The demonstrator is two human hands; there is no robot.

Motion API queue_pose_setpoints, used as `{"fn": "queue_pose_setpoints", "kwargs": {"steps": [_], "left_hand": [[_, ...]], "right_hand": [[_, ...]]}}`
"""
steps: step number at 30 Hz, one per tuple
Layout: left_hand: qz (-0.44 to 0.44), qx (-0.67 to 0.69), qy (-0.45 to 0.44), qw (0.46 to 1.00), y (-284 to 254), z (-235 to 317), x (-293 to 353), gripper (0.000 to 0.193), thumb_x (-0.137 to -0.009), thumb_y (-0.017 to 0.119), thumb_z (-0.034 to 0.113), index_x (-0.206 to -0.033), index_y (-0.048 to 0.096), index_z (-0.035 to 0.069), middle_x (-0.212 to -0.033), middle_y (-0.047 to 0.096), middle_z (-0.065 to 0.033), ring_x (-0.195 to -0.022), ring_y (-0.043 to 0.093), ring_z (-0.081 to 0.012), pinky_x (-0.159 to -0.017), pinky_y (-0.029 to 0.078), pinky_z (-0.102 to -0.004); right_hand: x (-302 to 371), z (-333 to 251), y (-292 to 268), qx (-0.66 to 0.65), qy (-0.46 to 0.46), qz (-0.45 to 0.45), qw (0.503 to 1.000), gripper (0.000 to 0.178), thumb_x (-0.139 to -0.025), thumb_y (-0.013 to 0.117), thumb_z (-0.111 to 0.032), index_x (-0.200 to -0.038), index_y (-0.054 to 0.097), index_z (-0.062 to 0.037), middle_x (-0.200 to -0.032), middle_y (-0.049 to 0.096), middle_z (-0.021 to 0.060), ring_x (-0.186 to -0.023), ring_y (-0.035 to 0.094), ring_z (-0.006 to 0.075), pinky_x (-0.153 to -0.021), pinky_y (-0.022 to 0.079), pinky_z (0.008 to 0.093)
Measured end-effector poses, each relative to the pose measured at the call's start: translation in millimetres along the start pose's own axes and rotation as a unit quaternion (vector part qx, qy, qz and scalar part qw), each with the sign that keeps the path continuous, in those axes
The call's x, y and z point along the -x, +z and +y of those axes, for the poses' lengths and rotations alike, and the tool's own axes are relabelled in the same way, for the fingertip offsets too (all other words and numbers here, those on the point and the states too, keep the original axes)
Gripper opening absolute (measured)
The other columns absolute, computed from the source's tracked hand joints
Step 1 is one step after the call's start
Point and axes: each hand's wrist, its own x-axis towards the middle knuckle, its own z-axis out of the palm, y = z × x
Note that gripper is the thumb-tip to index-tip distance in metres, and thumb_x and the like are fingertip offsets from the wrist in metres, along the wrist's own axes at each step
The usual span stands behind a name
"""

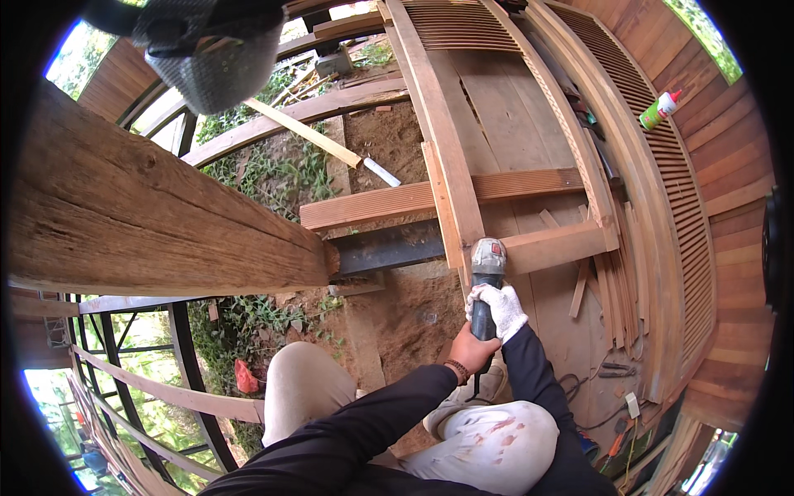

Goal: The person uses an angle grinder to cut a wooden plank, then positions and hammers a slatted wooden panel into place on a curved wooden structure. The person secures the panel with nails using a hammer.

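Observation:
An angle grinder point(488, 260) with a dark body and a dusty pale head is held between my two hands. My bare left hand point(471, 349), with a bracelet at the wrist, is closed round its rear end. My right hand point(501, 309), in a white glove, wraps the body nearer the head. The grinder's head is at the near corner of a wooden frame, where a long beam point(442, 136) meets a short crosspiece point(558, 246). The head hides its disc and any contact with the wood. A grooved board point(372, 205) lies crosswise beyond the corner.
A thick wooden post point(165, 198) rises at left beside a black metal beam point(389, 248). At right are a slatted panel point(662, 165), a green and white bottle point(660, 110), thin wood strips point(612, 302) and pliers point(619, 369). A red bag point(246, 376) lies by plants.

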Motion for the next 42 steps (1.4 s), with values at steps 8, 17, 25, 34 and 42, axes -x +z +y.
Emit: {"fn": "queue_pose_setpoints", "kwargs": {"steps": [8,17,25,34,42], "left_hand": [[-0.018,0.026,-0.032,0.999,0,-5,-1,0.054,-0.076,0.08,0.022,-0.119,0.059,-0.004,-0.098,0.072,-0.0138,-0.084,0.071,-0.0218,-0.077,0.057,-0.0352],[-0.027,-0.002,-0.042,0.999,-3,-5,-2,0.069,-0.073,0.083,0.034,-0.124,0.059,-0.005,-0.106,0.074,-0.0218,-0.097,0.073,-0.0308,-0.088,0.057,-0.0393],[-0.007,0.018,-0.031,0.999,-2,-3,-3,0.07,-0.073,0.083,0.036,-0.124,0.059,-0.005,-0.107,0.073,-0.0222,-0.098,0.073,-0.0305,-0.089,0.056,-0.0395],[0.024,0.001,0.015,1.0,2,-5,-3,0.049,-0.077,0.079,0.019,-0.116,0.059,-0.003,-0.09,0.071,-0.0112,-0.076,0.071,-0.0188,-0.072,0.058,-0.0343],[-0.012,-0.022,-0.006,1.0,-1,14,-4,0.055,-0.076,0.08,0.022,-0.118,0.059,-0.005,-0.094,0.072,-0.0126,-0.079,0.071,-0.0204,-0.074,0.058,-0.0348]], "right_hand": [[3,-3,4,0.008,0.015,-0.002,1.0,0.015,-0.087,0.073,-0.008,-0.097,0.066,0.0017,-0.076,0.066,0.0095,-0.06,0.066,0.0201,-0.055,0.056,0.0346],[4,2,4,-0.008,0.02,0.009,1.0,0.014,-0.086,0.07,-0.005,-0.097,0.066,0.0023,-0.077,0.066,0.0104,-0.06,0.066,0.0218,-0.055,0.056,0.0367],[1,-3,9,-0.002,0.01,-0.001,1.0,0.013,-0.087,0.071,-0.006,-0.096,0.065,0.0013,-0.075,0.065,0.0094,-0.059,0.066,0.0211,-0.056,0.057,0.0355],[1,-3,8,0.009,0.004,-0.01,1.0,0.014,-0.088,0.071,-0.009,-0.096,0.065,0.0009,-0.076,0.066,0.0104,-0.06,0.066,0.0214,-0.057,0.057,0.036],[1,-11,6,-0.003,0.006,0.024,1.0,0.012,-0.086,0.069,-0.006,-0.095,0.064,0.0006,-0.074,0.065,0.0105,-0.058,0.065,0.0222,-0.054,0.056,0.0363]]}}
